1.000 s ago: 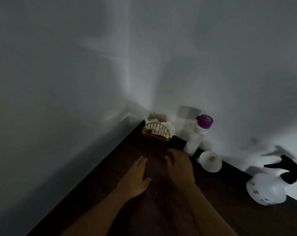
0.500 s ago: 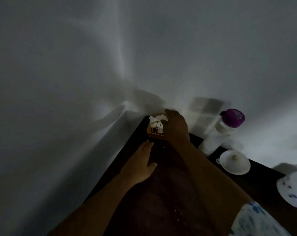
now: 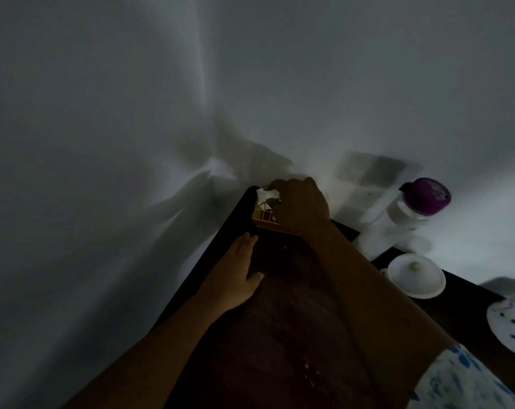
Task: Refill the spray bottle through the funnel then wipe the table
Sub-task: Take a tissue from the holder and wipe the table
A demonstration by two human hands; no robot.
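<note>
In the far corner of the dark table (image 3: 280,335) stands a small yellow wire basket (image 3: 260,215) with white cloth (image 3: 266,196) in it. My right hand (image 3: 300,206) reaches into the basket and its fingers pinch the white cloth. My left hand (image 3: 235,278) rests flat on the table just in front of the basket, fingers straight. A white funnel (image 3: 415,274) lies on the table at the right. The white spray bottle (image 3: 510,326) shows only partly at the right edge.
A clear bottle with a purple cap (image 3: 406,216) stands against the wall behind the funnel. White walls meet at the corner right behind the basket. The table's left edge runs along the left wall. A few drops (image 3: 309,376) lie on the table near me.
My right hand reached forward from the table's middle to the basket and took hold of the white cloth. My left hand slid a little forward. The view shifted left, cutting off the spray bottle.
</note>
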